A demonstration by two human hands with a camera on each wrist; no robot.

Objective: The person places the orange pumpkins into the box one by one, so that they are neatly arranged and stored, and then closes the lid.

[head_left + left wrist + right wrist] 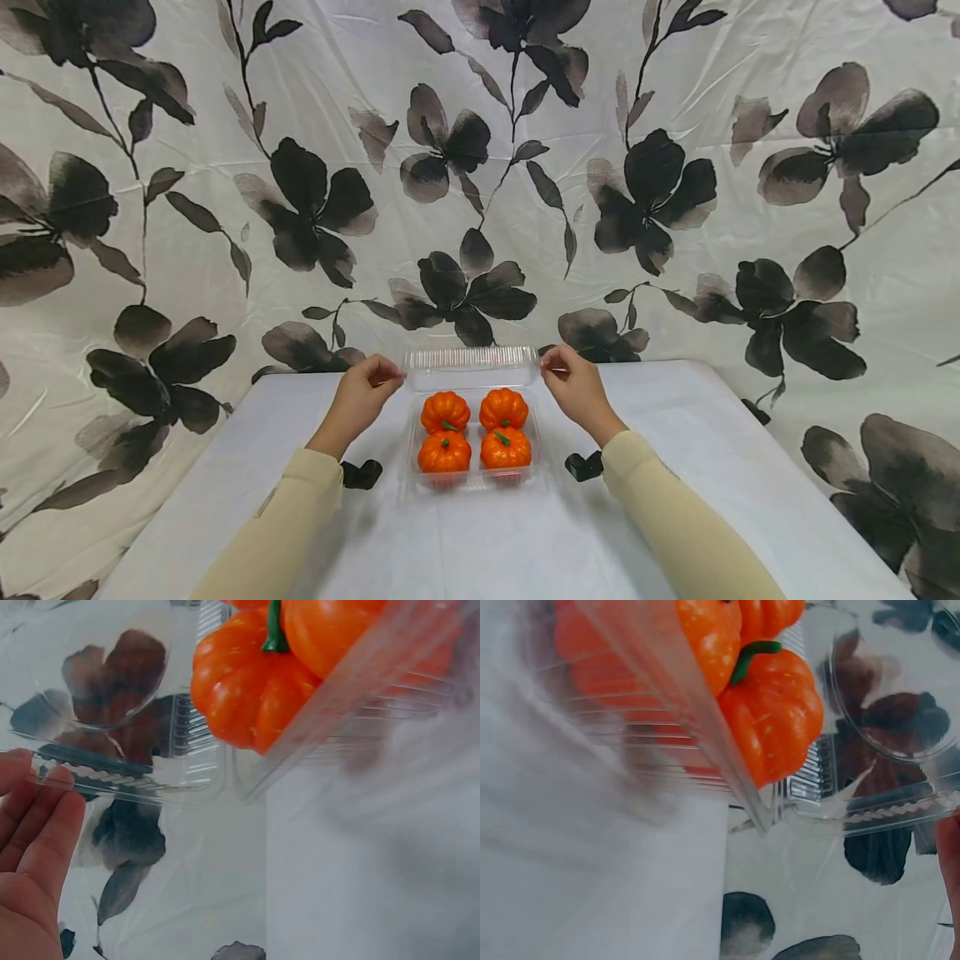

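A clear plastic clamshell container (pixel 480 477) stands on the table with its lid (pixel 471 358) raised at the far side. Several small orange pumpkins (pixel 445 454) with green stems sit in the base. My left hand (pixel 362 396) pinches the lid's left edge between thumb and fingers; the left wrist view shows those fingers (pixel 49 825) at the ridged rim. At the lid's right edge, my right hand (pixel 576 392) pinches with thumb and fingertips. Only a sliver of that hand (pixel 950 870) shows in the right wrist view, against the lid rim.
A white-covered table (pixel 480 550) carries the container near its far edge. Behind it hangs a pale curtain (pixel 555 250) printed with dark flowers. Small black devices (pixel 362 474) sit by both wrists.
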